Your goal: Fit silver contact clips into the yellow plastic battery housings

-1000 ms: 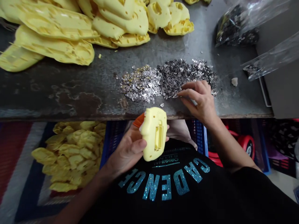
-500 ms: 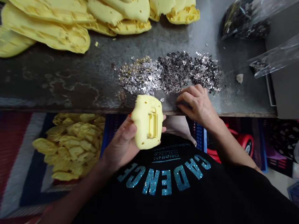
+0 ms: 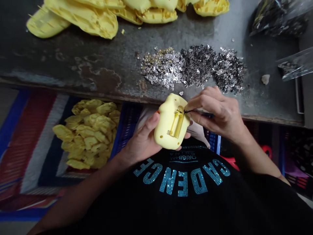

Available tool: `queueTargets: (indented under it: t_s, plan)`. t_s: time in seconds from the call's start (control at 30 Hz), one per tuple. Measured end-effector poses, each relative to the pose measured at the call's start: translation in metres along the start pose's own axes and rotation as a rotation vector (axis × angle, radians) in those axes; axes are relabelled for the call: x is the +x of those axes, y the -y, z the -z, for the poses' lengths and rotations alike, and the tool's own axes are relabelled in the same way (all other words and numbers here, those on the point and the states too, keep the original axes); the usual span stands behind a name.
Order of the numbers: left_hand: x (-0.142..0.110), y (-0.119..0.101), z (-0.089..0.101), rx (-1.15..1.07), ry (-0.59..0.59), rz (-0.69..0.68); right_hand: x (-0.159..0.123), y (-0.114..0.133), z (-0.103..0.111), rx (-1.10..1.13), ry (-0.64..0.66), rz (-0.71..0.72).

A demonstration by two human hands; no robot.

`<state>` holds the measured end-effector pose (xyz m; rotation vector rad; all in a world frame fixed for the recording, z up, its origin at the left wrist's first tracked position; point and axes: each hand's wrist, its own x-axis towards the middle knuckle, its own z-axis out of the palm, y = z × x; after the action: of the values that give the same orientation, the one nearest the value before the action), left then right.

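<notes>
My left hand (image 3: 140,142) is wrapped round a yellow plastic toy housing (image 3: 162,130), tilted, with its open battery compartment facing up. A bit of orange shows at the housing's left side. At the compartment's upper end, my right hand (image 3: 218,111) pinches a small dark metal piece (image 3: 186,111) between thumb and fingertips, against the housing's edge. Its exact shape is too small to tell. Just beyond the hands, on the bench, lie heaps of small parts: flat silvery metal pieces (image 3: 161,70), darker metal bits (image 3: 198,65) and mixed silver and dark pieces (image 3: 228,71).
The metal bench (image 3: 132,39) has its front edge close to my hands. Yellow shells (image 3: 97,23) are piled at the back. Below left, more yellow parts (image 3: 90,130) fill a container. Plastic bags of dark parts (image 3: 278,23) and a whitish lump (image 3: 265,79) are at the right.
My right hand has left the bench by the metal heaps and come to the housing with a small dark piece. The housing has tilted; the whole view has shifted.
</notes>
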<state>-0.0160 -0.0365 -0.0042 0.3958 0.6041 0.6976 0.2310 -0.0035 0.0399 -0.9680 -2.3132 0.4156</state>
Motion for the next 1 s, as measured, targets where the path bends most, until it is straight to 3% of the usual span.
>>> queueTargets:
  t_s: [0.33,0.57,1.0]
  plan:
    - [-0.002,0.006,-0.008,-0.041,0.048,-0.146,0.003,0.006,0.001,-0.075,0.023,0.11]
    - [0.001,0.012,-0.004,-0.006,0.101,-0.181,0.002,0.011,0.002,-0.184,0.021,0.218]
    - [0.003,0.014,-0.006,-0.041,0.072,-0.16,-0.004,0.01,0.002,-0.202,0.02,0.218]
